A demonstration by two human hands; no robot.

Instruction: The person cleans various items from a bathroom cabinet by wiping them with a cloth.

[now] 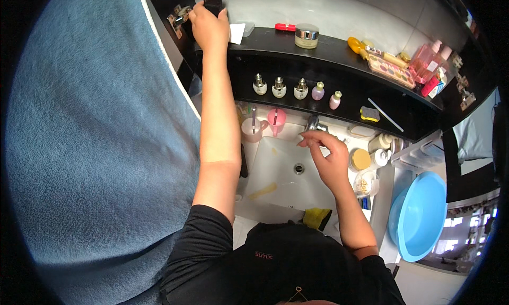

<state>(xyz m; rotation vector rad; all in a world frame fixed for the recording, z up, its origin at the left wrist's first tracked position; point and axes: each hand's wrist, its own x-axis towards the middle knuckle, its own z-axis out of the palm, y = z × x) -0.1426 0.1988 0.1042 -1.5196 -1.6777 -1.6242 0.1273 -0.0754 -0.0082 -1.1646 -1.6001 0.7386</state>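
My left hand [210,28] reaches up to the left end of the upper black shelf [266,46] and grips a black tube [212,2] standing there. Beside that hand lie a white card or paper [237,33] and a small clear plastic box [249,28]. My right hand [330,158] hangs above the white sink basin [274,178], its fingers loosely bent and nothing visible in them. Behind its fingertips is the chrome faucet [314,124]. Farther along the upper shelf are a red tube [284,27] and a cosmetic cream jar [306,36] with a silver lid.
Several small bottles [279,87] and a sponge [370,114] line the lower shelf. Cups [253,130] holding toothbrushes stand behind the sink. Jars [360,160] crowd its right side, near a blue basin [419,217]. A blue towel [99,126] hangs at left.
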